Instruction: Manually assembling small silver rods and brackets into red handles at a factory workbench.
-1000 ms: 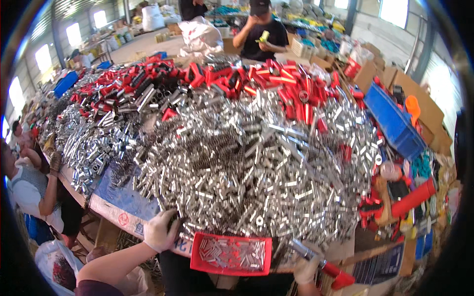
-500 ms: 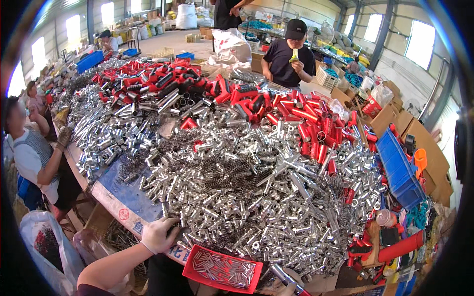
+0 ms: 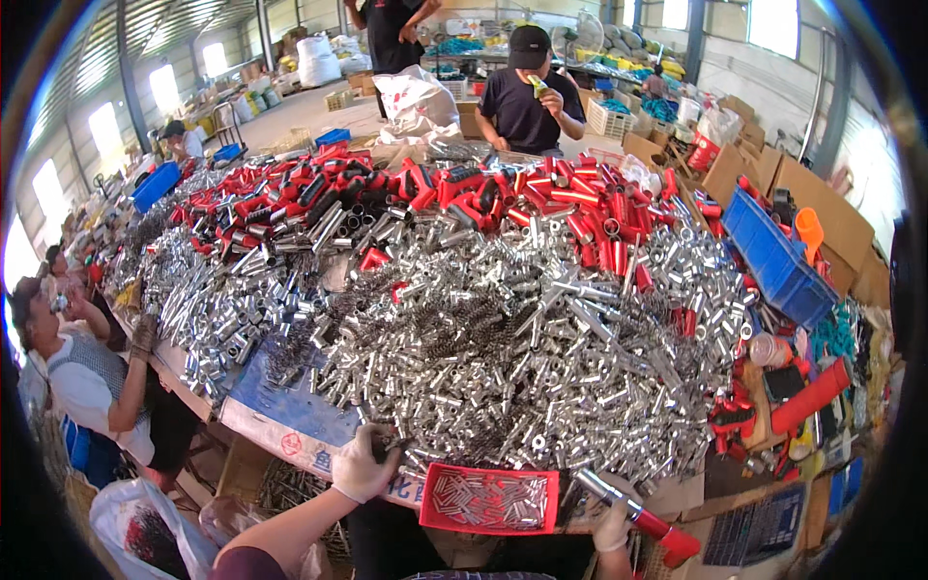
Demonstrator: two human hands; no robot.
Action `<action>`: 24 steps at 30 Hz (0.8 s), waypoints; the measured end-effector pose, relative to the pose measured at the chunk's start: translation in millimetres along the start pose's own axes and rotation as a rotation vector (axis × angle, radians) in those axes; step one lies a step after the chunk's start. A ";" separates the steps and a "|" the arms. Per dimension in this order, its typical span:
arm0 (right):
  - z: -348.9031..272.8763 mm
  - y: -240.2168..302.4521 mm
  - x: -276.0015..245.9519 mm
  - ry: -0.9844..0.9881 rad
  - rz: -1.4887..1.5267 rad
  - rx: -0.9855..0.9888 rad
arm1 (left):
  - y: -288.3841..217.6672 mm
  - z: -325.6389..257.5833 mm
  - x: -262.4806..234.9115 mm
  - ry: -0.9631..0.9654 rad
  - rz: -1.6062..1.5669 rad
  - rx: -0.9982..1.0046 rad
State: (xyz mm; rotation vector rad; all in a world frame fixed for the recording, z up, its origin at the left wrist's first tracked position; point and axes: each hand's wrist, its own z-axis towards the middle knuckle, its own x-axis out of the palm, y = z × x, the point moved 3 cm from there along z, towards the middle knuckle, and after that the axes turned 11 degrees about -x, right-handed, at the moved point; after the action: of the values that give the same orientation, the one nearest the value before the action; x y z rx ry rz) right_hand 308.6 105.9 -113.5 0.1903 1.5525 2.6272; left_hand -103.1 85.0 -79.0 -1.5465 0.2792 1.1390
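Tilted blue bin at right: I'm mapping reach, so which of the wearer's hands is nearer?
Right. The right hand is below and left of the bin in the picture; the left hand is farther left, past the red tray.

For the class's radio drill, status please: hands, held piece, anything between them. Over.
Left hand at near edge of metal heap, hold unclear. Right hand gripping red-ended tube, tilted. Red tray between hands.
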 end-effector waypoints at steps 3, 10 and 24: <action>2.5 -4.5 0.4 0.016 -0.003 0.041 | 10.5 5.9 7.6 -0.011 0.062 0.035; 2.7 -8.0 4.6 0.065 -0.029 0.066 | 9.5 8.8 2.6 -0.083 0.001 0.169; -22.0 74.6 67.8 0.275 -0.124 -0.174 | -44.7 -60.0 -31.3 0.131 -0.563 0.087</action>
State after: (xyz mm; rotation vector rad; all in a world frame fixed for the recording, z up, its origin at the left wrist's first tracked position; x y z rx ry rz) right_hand 237.6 60.0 -54.3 -0.2813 1.3399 2.7599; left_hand -57.2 36.2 -33.2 -1.4943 -0.0262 0.5784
